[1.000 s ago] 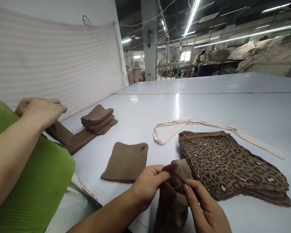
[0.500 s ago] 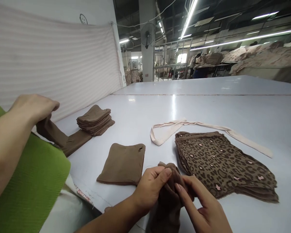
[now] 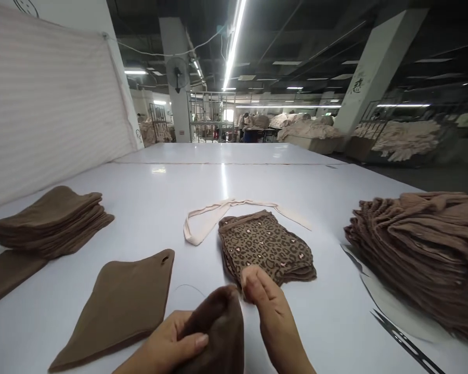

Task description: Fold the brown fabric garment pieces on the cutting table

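Note:
My left hand [image 3: 167, 347] grips a dark brown fabric piece [image 3: 218, 330] at the table's near edge, thumb pressed on its front. My right hand [image 3: 275, 319] pinches the upper right edge of the same piece with its fingertips. Just beyond my right hand lies a stack of leopard-print fabric pieces [image 3: 265, 248]. A flat brown fabric piece [image 3: 120, 304] lies to the left of my hands.
A stack of folded brown pieces [image 3: 52, 221] sits at the left, with another brown piece [image 3: 3, 272] beside it. A large pile of brown fabric [image 3: 425, 249] fills the right. A cream strip [image 3: 210, 215] lies behind the leopard stack. The white table [image 3: 226, 176] stretches ahead.
The view has swung right: the other person's arm and green sleeve have left the frame and the large brown pile has come in. Both hands still hold the brown piece, now lower.

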The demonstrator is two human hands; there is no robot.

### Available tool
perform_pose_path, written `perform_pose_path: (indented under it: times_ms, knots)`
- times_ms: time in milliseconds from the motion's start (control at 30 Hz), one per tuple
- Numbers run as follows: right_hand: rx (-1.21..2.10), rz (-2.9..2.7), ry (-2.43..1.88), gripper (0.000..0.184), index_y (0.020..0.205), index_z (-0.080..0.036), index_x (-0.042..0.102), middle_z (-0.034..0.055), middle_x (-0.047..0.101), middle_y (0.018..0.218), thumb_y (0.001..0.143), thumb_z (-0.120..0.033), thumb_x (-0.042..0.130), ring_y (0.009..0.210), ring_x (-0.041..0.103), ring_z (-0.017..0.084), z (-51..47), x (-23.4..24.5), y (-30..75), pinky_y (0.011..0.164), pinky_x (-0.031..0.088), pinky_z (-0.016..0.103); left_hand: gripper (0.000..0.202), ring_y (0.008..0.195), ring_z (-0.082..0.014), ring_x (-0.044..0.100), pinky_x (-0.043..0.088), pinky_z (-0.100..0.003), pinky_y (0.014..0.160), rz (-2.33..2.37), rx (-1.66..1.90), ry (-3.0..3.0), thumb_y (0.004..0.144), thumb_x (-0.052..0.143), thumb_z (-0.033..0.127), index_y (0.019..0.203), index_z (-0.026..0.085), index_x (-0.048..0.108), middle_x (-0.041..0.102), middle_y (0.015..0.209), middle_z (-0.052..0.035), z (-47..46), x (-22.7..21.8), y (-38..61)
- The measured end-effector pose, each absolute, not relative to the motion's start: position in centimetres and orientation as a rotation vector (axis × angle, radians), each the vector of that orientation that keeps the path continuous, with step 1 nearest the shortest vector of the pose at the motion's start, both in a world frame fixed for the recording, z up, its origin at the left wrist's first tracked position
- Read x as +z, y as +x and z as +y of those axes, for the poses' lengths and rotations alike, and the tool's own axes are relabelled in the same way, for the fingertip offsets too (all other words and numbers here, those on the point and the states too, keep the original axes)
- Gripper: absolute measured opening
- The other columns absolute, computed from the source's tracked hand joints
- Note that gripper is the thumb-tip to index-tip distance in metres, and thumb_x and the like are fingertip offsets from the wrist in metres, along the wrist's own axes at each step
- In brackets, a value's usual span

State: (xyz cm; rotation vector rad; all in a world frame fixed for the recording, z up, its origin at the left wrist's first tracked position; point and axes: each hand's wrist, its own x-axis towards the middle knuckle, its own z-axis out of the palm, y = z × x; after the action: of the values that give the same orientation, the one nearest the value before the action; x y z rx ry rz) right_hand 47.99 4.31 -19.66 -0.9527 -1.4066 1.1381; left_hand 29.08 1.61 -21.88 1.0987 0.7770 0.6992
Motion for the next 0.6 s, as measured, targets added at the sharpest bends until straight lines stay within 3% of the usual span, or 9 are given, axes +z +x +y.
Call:
perform_pose_path:
  times_ms: [100,200,267,400,467,600]
  knots:
    - [1.296,-1.507,-0.898,0.052,0.106,-0.023,0.058,0.0046,0.059,0.102,0.069,-0.058,0.068,0.092,0.055,0.022,4.7,-20.5,48.2,0.082,0.045,0.029,0.045,0.063,-0.0098,0.038,0.029,-0.020,0.060,0.753,0.647,1.070,0.070,0.066,0.054,0.082,0.011,0.062,0.045,0.069,0.0002,2.2,-20.6,28.7]
    - [1.411,-1.553,-0.947,0.023,0.083,-0.021,0.067,0.0008,0.063,0.079,0.074,-0.042,0.071,0.077,0.058,0.017,4.9,-20.9,48.7,0.071,0.046,0.021,0.043,0.072,-0.0123,0.045,0.035,-0.021,0.067,0.824,0.599,1.206,0.064,0.073,0.041,0.095,0.015,0.059,0.050,0.079,0.0009,2.1,-20.2,28.5]
    - [1.412,-1.467,-1.011,0.023,0.075,-0.022,0.063,-0.0021,0.059,0.069,0.082,-0.043,0.064,0.069,0.056,0.014,5.0,-21.0,49.2,0.062,0.045,0.018,0.038,0.077,-0.0132,0.047,0.037,-0.021,0.068,1.003,0.619,1.383,0.066,0.070,0.027,0.099,0.018,0.056,0.053,0.085,0.0016,1.7,-20.2,28.4]
    - [1.417,-1.285,-1.120,0.029,0.100,-0.027,0.058,-0.0013,0.066,0.086,0.080,-0.047,0.064,0.079,0.063,0.018,4.9,-20.7,50.1,0.070,0.052,0.024,0.018,0.078,-0.0146,0.052,0.039,-0.022,0.066,1.284,0.779,1.524,0.077,0.050,0.015,0.092,0.016,0.060,0.059,0.085,-0.0013,1.3,-20.4,28.0]
    - [1.389,-1.267,-1.160,0.039,0.110,-0.028,0.058,0.0015,0.068,0.098,0.076,-0.045,0.067,0.092,0.063,0.021,4.9,-20.7,50.7,0.081,0.051,0.027,0.016,0.081,-0.0160,0.054,0.041,-0.023,0.069,1.262,0.909,1.428,0.078,0.052,0.017,0.090,0.013,0.062,0.061,0.086,-0.0042,1.7,-20.4,27.4]
    - [1.518,-1.448,-1.102,0.033,0.104,-0.023,0.067,0.0079,0.067,0.108,0.080,-0.045,0.064,0.104,0.059,0.027,5.5,-21.5,52.5,0.089,0.049,0.034,0.020,0.075,-0.0151,0.056,0.043,-0.023,0.068,1.179,1.064,1.171,0.077,0.065,0.027,0.088,0.010,0.063,0.063,0.080,-0.0054,2.7,-19.1,26.1]
